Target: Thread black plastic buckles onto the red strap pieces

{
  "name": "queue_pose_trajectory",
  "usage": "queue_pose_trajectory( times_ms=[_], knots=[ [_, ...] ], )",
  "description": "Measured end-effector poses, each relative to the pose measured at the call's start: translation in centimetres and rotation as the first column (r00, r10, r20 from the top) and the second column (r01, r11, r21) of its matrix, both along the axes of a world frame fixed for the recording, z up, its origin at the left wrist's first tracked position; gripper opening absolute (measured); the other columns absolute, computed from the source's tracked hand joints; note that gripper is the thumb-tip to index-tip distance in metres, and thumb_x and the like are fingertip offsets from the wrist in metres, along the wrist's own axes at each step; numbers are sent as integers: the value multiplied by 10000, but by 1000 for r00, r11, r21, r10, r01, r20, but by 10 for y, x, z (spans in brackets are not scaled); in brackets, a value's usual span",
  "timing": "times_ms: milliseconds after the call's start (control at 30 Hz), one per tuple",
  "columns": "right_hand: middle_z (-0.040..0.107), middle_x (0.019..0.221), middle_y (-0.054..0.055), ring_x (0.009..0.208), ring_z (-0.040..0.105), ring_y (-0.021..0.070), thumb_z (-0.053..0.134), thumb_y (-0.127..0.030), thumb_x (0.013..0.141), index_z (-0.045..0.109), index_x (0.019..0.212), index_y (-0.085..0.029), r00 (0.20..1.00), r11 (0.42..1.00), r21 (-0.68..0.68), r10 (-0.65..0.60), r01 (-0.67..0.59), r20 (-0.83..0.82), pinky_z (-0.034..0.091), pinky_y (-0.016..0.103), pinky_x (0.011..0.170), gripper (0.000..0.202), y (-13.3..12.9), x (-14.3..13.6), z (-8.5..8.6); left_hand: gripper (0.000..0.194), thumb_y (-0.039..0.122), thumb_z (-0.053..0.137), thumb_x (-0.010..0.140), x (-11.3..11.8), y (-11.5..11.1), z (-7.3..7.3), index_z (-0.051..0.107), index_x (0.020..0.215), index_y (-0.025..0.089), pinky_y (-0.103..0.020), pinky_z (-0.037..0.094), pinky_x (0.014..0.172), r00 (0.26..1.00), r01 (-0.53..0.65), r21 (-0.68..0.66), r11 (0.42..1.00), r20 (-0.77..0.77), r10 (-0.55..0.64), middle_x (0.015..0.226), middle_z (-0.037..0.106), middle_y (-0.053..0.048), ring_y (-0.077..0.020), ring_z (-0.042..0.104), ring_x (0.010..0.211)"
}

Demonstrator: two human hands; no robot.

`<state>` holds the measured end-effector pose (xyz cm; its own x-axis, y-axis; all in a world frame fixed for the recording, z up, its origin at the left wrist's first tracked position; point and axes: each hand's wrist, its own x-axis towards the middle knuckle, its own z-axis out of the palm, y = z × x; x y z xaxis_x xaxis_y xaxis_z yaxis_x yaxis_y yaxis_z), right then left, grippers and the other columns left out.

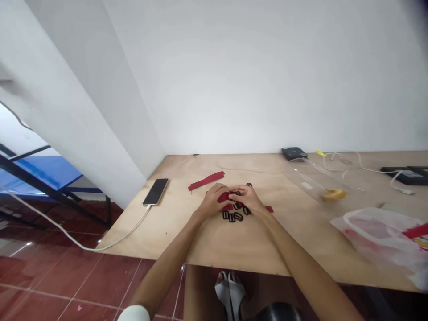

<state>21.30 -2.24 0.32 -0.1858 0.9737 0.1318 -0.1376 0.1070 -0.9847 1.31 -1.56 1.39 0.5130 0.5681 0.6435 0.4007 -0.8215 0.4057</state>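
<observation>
On the wooden table, my left hand (213, 200) is closed around a piece of red strap (224, 201). My right hand (246, 197) meets it from the other side, its thumb and fingers pinched at the strap's right end, beside a black buckle. Several black buckles (232, 217) lie just in front of and between the hands. Another red strap (206, 180) lies flat behind my left hand. A short red end (269, 209) shows beside my right wrist.
A phone (155, 192) with a white cable lies at the left. Toward the right are a black box (294, 154), a clear plastic bag (307, 178), a yellow roll (333, 195), white cables and a translucent container (377, 229). A wall stands behind the table.
</observation>
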Motion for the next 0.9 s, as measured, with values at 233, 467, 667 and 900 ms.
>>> queue_pose_trajectory(
  times_ms=[233, 467, 667, 900],
  knots=[
    [719, 633, 44, 416, 538, 108, 842, -459, 662, 748, 872, -147, 992, 999, -37, 26, -22, 120, 402, 224, 408, 387, 1, 11, 1, 323, 424, 688, 873, -2, 2, -1, 672, 1103, 198, -404, 502, 927, 998, -28, 31, 999, -61, 30, 1036, 694, -89, -235, 629, 988],
    [704, 616, 37, 432, 554, 114, 879, -447, 601, 740, 837, -146, 998, 998, -68, 15, -11, 68, 432, 230, 418, 407, 4, 13, 0, 269, 334, 676, 866, -3, -2, 4, 659, 1105, 210, -392, 506, 927, 997, -7, 8, 1000, -77, 7, 1079, 689, -86, -231, 627, 1003],
    [682, 666, 2, 499, 567, 106, 936, -404, 471, 709, 752, -167, 832, 870, -121, -492, 478, -256, 473, 227, 435, 432, 19, 48, 8, 131, 238, 601, 834, -16, -5, 17, 633, 948, 183, -382, 498, 885, 991, 24, -48, 999, -127, -30, 961, 670, -86, -230, 610, 920],
    [670, 642, -9, 499, 558, 90, 944, -380, 465, 714, 730, -161, 794, 840, -159, -543, 519, -273, 521, 232, 498, 414, 24, 53, 1, 144, 324, 667, 791, -5, -12, 15, 642, 811, 183, -381, 472, 889, 888, 183, -142, 973, -400, -225, 909, 668, -82, -250, 605, 925]
  ],
)
